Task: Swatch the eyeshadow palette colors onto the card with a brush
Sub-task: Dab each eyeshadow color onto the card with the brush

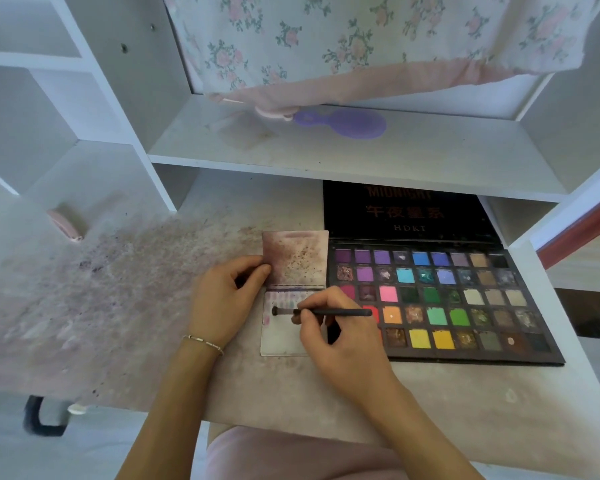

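A folded white card (pixel 280 336) lies open on the desk, its upper flap (pixel 297 258) stained purple-brown and its lower half marked with short colour strokes. My left hand (pixel 227 299) pinches the left edge of the upper flap. My right hand (pixel 336 337) grips a thin black brush (pixel 329 312), held level, with its dark tip (pixel 275 311) touching the lower half of the card. The open eyeshadow palette (pixel 437 299), black with several rows of coloured pans, lies right beside the card, its lid (pixel 406 213) propped up behind.
The desk top (pixel 146 289) is smeared with pink and purple powder. A purple hairbrush (pixel 343 123) lies on the shelf above, under a hanging floral cloth (pixel 361 39). A pink round object (pixel 65 225) sits at the left. White shelf walls close in on both sides.
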The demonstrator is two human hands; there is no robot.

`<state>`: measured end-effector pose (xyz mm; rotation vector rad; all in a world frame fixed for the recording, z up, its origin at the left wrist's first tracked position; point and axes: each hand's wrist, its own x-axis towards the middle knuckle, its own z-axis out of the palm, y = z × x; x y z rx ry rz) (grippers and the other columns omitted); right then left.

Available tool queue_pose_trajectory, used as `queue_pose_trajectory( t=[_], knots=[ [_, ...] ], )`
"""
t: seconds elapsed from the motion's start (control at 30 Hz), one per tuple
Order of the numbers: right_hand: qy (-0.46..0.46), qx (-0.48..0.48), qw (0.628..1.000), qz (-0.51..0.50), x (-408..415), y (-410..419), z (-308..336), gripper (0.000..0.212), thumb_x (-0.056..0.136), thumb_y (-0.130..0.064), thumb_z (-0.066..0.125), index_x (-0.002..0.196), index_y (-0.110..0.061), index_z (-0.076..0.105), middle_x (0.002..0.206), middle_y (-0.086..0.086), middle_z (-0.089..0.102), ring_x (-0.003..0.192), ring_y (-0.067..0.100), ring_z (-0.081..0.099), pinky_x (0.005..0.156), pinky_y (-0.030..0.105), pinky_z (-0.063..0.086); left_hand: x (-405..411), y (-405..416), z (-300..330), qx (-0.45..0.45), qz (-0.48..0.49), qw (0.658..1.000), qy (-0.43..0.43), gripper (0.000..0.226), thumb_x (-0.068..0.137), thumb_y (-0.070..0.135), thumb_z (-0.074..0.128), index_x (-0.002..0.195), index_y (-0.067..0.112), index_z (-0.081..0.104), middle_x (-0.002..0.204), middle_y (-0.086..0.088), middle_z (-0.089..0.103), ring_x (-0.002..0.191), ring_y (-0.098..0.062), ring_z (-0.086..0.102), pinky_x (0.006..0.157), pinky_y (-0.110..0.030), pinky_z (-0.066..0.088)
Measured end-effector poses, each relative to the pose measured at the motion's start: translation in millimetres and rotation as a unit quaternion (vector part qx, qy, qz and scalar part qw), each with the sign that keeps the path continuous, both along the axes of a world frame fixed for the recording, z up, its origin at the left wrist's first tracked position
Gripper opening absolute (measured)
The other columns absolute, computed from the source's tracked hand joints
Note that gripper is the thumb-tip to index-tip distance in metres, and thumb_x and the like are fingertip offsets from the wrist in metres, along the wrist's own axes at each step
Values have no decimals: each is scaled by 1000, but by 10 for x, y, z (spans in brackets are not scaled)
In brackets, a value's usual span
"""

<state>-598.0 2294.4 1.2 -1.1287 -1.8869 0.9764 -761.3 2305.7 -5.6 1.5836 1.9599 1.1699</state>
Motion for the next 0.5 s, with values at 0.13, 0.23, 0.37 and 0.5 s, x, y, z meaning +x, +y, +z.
queue_pose_trajectory(
  t=[0.13, 0.23, 0.37, 0.5],
  knots=[
    [-8, -2, 1000, 4, 11, 4, -11, 14, 78, -24, 51, 83, -13, 60, 79, 0, 64, 76, 10, 57, 68, 29, 48, -4, 4, -2, 4, 0, 1000, -3, 14, 84, 14, 61, 93, 16, 72, 81, 17, 64, 70, 2, 58, 67, -8, 42],
    [-12, -3, 1000, 7, 11, 7, -15, 15, 79, -24, 51, 83, -13, 60, 80, -1, 63, 77, 9, 56, 68, 29, 47, -6, 4, -6, 6, -5, 1000, -6, 14, 84, 13, 61, 92, 16, 72, 79, 18, 63, 72, 1, 58, 66, -7, 42],
    [-23, 1, 1000, 11, 8, 13, -15, 15, 79, -23, 51, 83, -13, 62, 80, -3, 62, 76, 9, 55, 68, 31, 48, -6, 7, -14, 13, -3, 1000, -14, 13, 83, 11, 61, 90, 15, 72, 78, 17, 63, 75, 2, 57, 67, -10, 43],
    [-33, -2, 999, 16, 12, 14, -18, 14, 79, -23, 51, 82, -15, 61, 79, -5, 60, 75, 9, 55, 67, 34, 50, -8, 8, -22, 14, 1, 1000, -15, 13, 83, 12, 62, 90, 15, 72, 78, 18, 63, 75, 1, 58, 67, -13, 43]
  ],
)
